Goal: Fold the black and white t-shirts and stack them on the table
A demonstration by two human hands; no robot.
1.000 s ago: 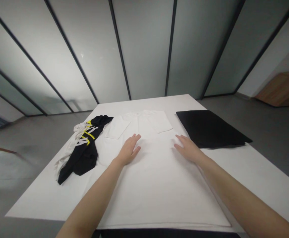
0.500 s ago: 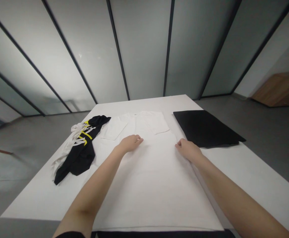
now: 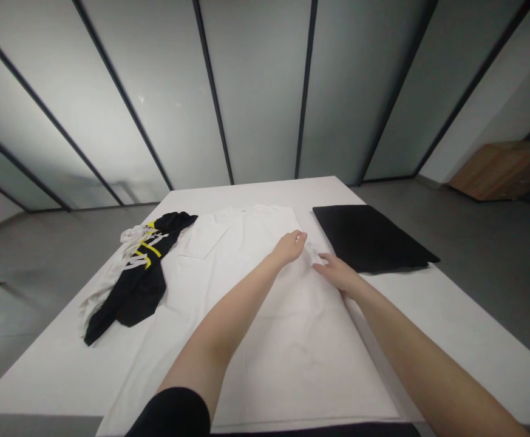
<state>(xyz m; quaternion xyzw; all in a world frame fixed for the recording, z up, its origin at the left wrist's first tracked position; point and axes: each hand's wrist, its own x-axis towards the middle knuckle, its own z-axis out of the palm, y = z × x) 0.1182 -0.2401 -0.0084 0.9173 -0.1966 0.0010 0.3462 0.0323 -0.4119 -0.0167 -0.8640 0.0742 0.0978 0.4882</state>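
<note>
White shirt (image 3: pixel 292 328) lay spread across the middle of the frame on the worktop (image 3: pixel 451 321), its body running down to the near edge at the bottom. Cloth was slightly rucked near the hands, toward the upper right of the shirt.

Left hand (image 3: pixel 291 246) was just right of centre, over the shirt. Fingers curled in, tips close together; whether they had met on cloth could not be told. Right hand (image 3: pixel 337 274) was at the shirt's right-hand edge, thumb and fingers parted, no firm pinch visible.

Main risk, as judged: uneven hold. With the right fingers loose, cloth could slip from that side and the ruck could set into a crease. Thin, soft-looking fabric would probably bunch rather than travel flat.

Second risk: the left forearm crossed above the shirt, black sleeve (image 3: pixel 173 413) at the bottom of the frame. If it dropped, it could drag the body askew; contact could not be told.

Third: the hem sat at the near edge, so a pull toward the wearer could tip it over.

Neighbours: dark printed garment (image 3: pixel 144 285) near the shirt's left side, flat black piece (image 3: pixel 369 240) just beyond the right hand. A wide sweep rightward could knock the latter out of place.
</note>
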